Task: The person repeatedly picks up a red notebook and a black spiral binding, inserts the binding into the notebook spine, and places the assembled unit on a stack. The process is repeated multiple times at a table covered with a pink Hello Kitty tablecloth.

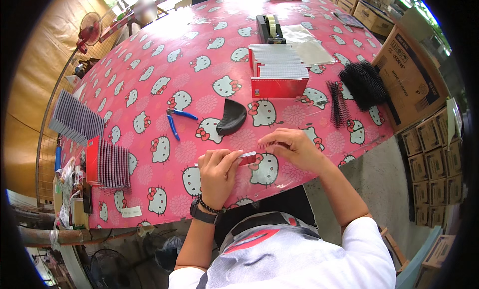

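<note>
My left hand [218, 167] is closed around a thin red-and-white notebook [247, 160], seen nearly edge-on near the table's front edge. Just off the notebook's right end, my right hand [294, 148] has its fingers curled together; whatever is at the fingertips is too small to make out. Beyond my hands lies a black curved piece [232, 118], and to its left a pair of blue-handled nippers [174, 122] with the handles spread. Loose black spiral binding coils [339, 104] lie to the right, beside a thicker bundle of black coils [363, 84].
A block of red-covered notebooks [279, 79] stands ahead, with a tape dispenser [271, 30] behind it. Notebooks with dark coiled edges stand in two stacks at left, one grey [77, 117], one red [107, 164]. A cardboard box [411, 77] rises at the right edge.
</note>
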A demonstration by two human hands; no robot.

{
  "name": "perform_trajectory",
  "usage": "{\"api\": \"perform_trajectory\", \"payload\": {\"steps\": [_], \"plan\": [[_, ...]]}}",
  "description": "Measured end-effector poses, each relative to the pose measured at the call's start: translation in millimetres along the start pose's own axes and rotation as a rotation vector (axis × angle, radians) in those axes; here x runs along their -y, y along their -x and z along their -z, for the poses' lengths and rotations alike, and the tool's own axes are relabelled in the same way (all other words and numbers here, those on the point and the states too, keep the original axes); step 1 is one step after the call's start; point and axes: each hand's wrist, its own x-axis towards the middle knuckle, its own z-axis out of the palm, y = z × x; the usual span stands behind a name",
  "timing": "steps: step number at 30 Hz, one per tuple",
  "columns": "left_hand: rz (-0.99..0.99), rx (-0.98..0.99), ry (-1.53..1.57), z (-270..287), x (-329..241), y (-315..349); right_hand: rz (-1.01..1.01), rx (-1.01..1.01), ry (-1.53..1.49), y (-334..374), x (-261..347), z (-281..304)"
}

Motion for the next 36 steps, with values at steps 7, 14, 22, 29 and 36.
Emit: {"api": "perform_trajectory", "payload": {"steps": [7, 14, 22, 29, 36], "plan": [[0.004, -0.018, 0.022, 1, 3, 1, -0.101, 0.162, -0.155, -6, -7, -12], [0.011, -0.022, 0.014, 0, 2, 3, 0.047, 0.122, -0.045, -10, -7, -12], [0.016, -0.034, 0.006, -1, 1, 2, 0.096, 0.064, -0.005, -8, -32, -26], [0.02, -0.072, -0.009, -6, 1, 1, 0.222, -0.308, 0.345, -4, -53, -52], [0.022, -0.065, 0.016, -6, 2, 2, 0.23, 0.197, 0.485, 26, -40, -24]]}}
